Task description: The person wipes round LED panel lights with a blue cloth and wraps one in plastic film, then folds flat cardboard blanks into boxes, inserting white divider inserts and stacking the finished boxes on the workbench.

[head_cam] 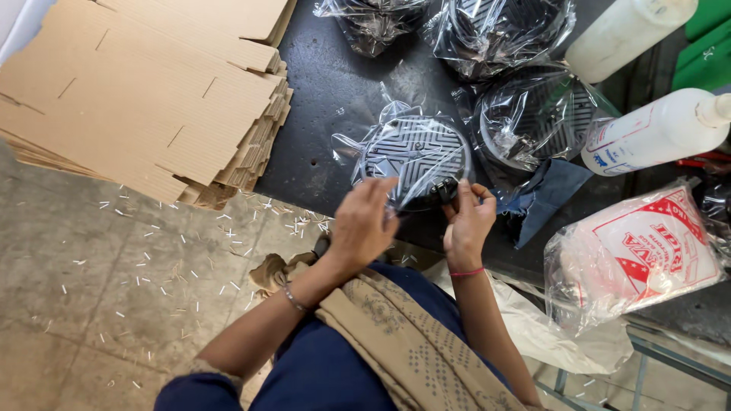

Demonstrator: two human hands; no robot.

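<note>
Left hand [364, 222], back toward the camera, fingers curled onto the near left edge of a round black patterned disc in a clear plastic bag [415, 156]; fingertips press the bag film against the disc rim. Right hand [466, 221] at the disc's near right edge, thumb and forefinger pinched narrow on a small dark part at the rim, other fingers folded. Both hands hold the same bagged disc, which rests on the dark tabletop [312, 99] just beyond the fingertips.

Past the right fingertips, a second bagged black disc [537, 118], close beside the first. A dark blue cloth [544, 198] lies just right of the right hand's knuckles. Farther beyond, two more bagged black items [487, 30] near the top edge.

Right of the right hand, well apart: two white plastic bottles [655, 133], lying tilted, and a clear bag with red printing [640, 251].

Left of the left fingers, well apart: stack of flat corrugated cardboard sheets [152, 91] overhanging the concrete floor [99, 304], which is littered with small white bits.
</note>
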